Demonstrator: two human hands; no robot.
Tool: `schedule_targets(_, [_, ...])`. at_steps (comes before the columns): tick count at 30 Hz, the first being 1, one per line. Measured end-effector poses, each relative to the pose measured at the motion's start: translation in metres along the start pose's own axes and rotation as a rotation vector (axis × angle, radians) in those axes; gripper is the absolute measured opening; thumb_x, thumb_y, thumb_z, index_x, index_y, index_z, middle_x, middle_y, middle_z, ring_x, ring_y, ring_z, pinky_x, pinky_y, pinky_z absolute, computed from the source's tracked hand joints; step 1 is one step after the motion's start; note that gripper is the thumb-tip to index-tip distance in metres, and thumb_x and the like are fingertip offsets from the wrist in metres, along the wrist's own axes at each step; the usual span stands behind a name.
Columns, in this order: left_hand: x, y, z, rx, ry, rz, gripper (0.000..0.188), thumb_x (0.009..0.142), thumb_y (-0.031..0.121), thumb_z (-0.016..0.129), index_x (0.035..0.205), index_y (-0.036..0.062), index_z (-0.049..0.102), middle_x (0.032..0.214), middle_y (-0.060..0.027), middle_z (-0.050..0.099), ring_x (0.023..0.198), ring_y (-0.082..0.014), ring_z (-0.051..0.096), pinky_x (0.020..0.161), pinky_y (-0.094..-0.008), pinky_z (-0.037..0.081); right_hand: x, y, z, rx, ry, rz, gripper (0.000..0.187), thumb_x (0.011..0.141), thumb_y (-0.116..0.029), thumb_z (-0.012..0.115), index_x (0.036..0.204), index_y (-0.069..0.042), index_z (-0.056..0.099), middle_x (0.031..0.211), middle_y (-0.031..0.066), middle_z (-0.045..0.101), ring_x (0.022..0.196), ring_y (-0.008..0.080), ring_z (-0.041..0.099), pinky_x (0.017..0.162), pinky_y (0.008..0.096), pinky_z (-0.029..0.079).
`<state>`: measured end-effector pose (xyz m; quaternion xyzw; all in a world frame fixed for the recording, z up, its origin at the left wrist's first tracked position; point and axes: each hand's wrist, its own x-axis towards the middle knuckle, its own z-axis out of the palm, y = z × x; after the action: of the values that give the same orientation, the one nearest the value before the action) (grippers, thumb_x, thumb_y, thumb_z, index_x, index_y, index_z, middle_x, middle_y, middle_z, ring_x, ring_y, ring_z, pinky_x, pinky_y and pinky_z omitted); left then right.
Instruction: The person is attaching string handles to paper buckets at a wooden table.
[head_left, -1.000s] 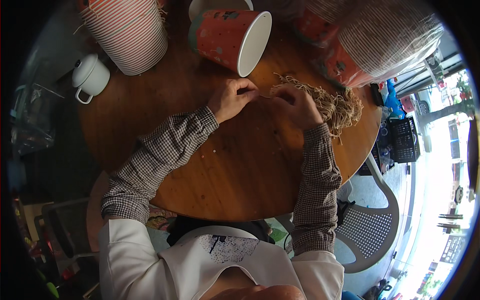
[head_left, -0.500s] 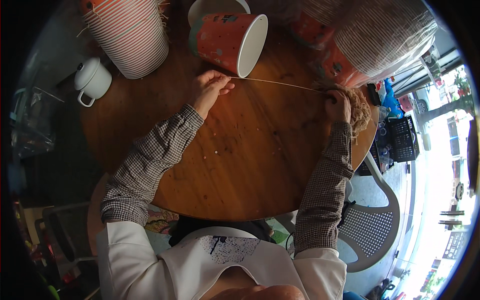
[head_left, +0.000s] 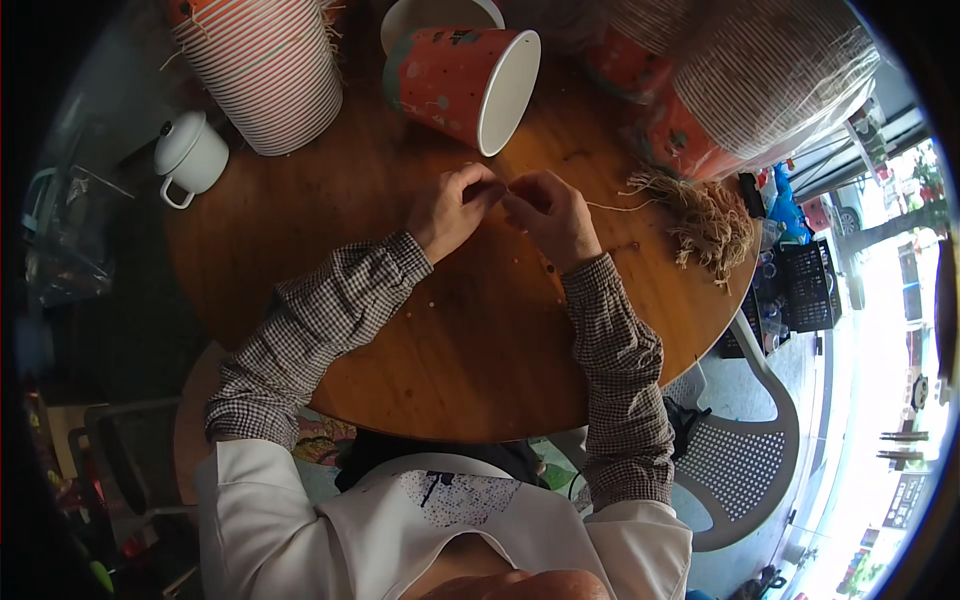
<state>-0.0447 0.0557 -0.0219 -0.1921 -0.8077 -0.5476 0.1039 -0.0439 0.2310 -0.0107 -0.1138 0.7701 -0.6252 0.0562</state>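
My left hand [head_left: 452,212] and my right hand [head_left: 556,220] meet over the middle of the table, fingertips pinched together. A thin beige string [head_left: 622,208] shows to the right of my right hand, running toward a bundle of beige strings [head_left: 715,228] near the table's right edge. The part between my fingertips is mostly hidden. Just beyond my hands, an orange patterned paper bucket [head_left: 440,88] lies on its side, its white-rimmed mouth toward the right.
Stacked paper buckets [head_left: 265,75] stand at the far left, beside a white lidded enamel mug [head_left: 192,155]. More bucket stacks in clear plastic [head_left: 765,80] occupy the far right. A grey chair [head_left: 740,470] and a black crate [head_left: 808,285] are right of the round wooden table [head_left: 450,380].
My right hand has left the string bundle and moved left to meet my left hand. My left hand has shifted slightly right and nearer. The string no longer stretches taut between them.
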Motion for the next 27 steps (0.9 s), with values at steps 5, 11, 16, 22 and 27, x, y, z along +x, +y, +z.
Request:
schedule_targets(5, [0.0, -0.006, 0.001, 0.079, 0.018, 0.048, 0.011, 0.087, 0.008, 0.065, 0.093, 0.0, 0.062, 0.083, -0.0073, 0.065, 0.077, -0.0159, 0.064, 0.068, -0.0271, 0.049, 0.002, 0.004, -0.002, -0.21, 0.044, -0.087, 0.018, 0.082, -0.011, 0.069, 0.093, 0.002, 0.065, 0.078, 0.0062, 0.068, 0.07, 0.0124, 0.064, 0.065, 0.0269, 0.051])
schedule_targets(11, [0.0, -0.005, 0.002, 0.219, -0.006, 0.303, 0.023, 0.087, 0.011, 0.064, 0.108, 0.0028, 0.059, 0.112, -0.0102, 0.062, 0.084, -0.0206, 0.065, 0.071, -0.0296, 0.053, 0.004, -0.005, -0.021, 0.018, 0.25, -0.057, 0.011, 0.085, -0.006, 0.066, 0.092, 0.002, 0.067, 0.077, 0.0053, 0.067, 0.064, 0.0112, 0.063, 0.055, 0.023, 0.049])
schedule_targets(16, [0.004, -0.008, -0.008, 0.64, 0.035, 0.394, 0.047, 0.086, 0.02, 0.064, 0.129, 0.0082, 0.048, 0.113, -0.0105, 0.064, 0.08, -0.0296, 0.067, 0.062, -0.039, 0.054, 0.002, -0.008, -0.02, 0.22, 0.263, 0.041, 0.015, 0.088, -0.007, 0.064, 0.1, 0.002, 0.064, 0.083, 0.0069, 0.066, 0.065, 0.0128, 0.064, 0.054, 0.0231, 0.05])
schedule_targets(22, [0.013, -0.019, -0.042, 0.838, 0.102, 0.178, 0.019, 0.085, 0.021, 0.065, 0.081, 0.0043, 0.057, 0.08, -0.0106, 0.066, 0.066, -0.0298, 0.065, 0.06, -0.0406, 0.052, 0.001, -0.003, -0.024, 0.278, 0.272, -0.002, 0.016, 0.09, -0.01, 0.064, 0.1, 0.001, 0.063, 0.082, 0.0057, 0.065, 0.069, 0.0125, 0.063, 0.06, 0.025, 0.053])
schedule_targets(27, [0.021, -0.015, -0.038, 0.638, 0.265, 0.318, 0.029, 0.082, 0.027, 0.071, 0.094, 0.0059, 0.054, 0.09, -0.0087, 0.062, 0.083, -0.0257, 0.063, 0.07, -0.0374, 0.052, 0.001, -0.003, -0.021, 0.308, 0.252, -0.032, 0.015, 0.091, -0.012, 0.064, 0.1, 0.0, 0.062, 0.081, 0.0055, 0.064, 0.069, 0.0123, 0.063, 0.061, 0.0252, 0.054])
